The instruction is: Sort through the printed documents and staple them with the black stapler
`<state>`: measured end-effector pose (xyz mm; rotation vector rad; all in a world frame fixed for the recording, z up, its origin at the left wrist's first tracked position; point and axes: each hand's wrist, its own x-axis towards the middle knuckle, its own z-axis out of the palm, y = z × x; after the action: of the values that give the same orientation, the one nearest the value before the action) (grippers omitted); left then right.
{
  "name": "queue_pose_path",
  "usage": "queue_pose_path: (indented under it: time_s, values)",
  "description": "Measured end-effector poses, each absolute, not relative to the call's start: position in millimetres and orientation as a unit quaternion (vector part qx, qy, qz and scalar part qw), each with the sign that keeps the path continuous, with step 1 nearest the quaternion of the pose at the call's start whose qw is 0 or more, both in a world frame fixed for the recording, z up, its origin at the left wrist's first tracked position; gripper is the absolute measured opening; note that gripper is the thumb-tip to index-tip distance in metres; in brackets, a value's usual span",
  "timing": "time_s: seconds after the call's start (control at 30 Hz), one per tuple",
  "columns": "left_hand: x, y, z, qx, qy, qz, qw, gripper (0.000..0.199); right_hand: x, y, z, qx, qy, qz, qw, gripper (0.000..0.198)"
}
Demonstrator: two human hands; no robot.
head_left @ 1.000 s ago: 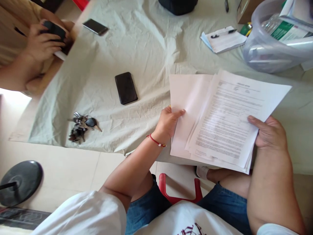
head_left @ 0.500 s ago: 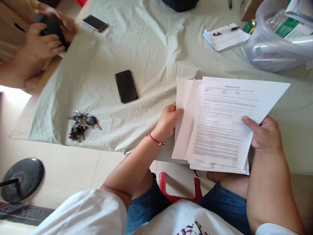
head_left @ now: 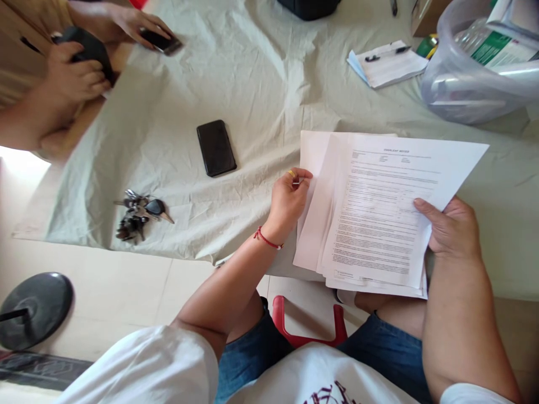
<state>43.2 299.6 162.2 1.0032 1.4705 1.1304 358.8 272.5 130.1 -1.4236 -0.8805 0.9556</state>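
Several printed sheets of paper lie fanned in a stack over the table's near edge. The top sheet bears a heading, small text lines and boxes. My right hand grips the stack's right side, thumb on top and fingers hidden underneath. At the left edge, my left hand has its fingers bent in a pinch at the paler sheets, with the index fingertip at the paper's border. A yellow ring and a red string bracelet show on that hand and wrist.
On the cloth-covered table lie a black phone, keys, a notepad with a pen, and a clear plastic tub. Another person's hand rests on a second phone. A red stool is below.
My left hand has shifted its hold, moving slightly up along the paper edge, and the left sheets have spread. The other person has reached one hand onto the far phone.
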Motion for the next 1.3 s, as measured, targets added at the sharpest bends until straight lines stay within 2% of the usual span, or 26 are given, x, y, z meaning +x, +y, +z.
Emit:
queue_pose_path:
  time_s: [0.13,0.23,0.37,0.53,0.67,0.8,0.83,0.97,1.07,1.3]
  values:
    - [47,297,167,0.399,0.603,0.445,0.529,0.022,351,273,135,-0.577,-0.387,0.394,0.602,0.056]
    - [48,296,166,0.424,0.610,0.425,0.517,0.023,346,274,136,-0.559,-0.395,0.388,0.618,0.052]
    - [47,298,161,0.426,0.594,0.470,0.495,0.027,348,276,132,-0.557,-0.390,0.361,0.638,0.048]
    - [47,303,155,0.393,0.611,0.486,0.486,0.027,355,278,127,-0.573,-0.365,0.349,0.645,0.050]
    - [47,303,157,0.378,0.624,0.477,0.490,0.016,355,277,126,-0.588,-0.361,0.345,0.637,0.048]
    - [45,302,159,0.388,0.622,0.483,0.478,0.041,354,277,127,-0.587,-0.360,0.349,0.635,0.049]
    - [45,301,160,0.397,0.622,0.481,0.473,0.041,354,277,128,-0.585,-0.359,0.351,0.637,0.050]
    - [45,299,165,0.432,0.623,0.424,0.496,0.015,349,277,131,-0.572,-0.358,0.354,0.648,0.049]
    - [47,297,172,0.425,0.613,0.395,0.536,0.011,343,278,133,-0.563,-0.358,0.356,0.654,0.046]
    - [50,296,171,0.389,0.567,0.428,0.586,0.030,334,278,133,-0.556,-0.368,0.358,0.653,0.045]
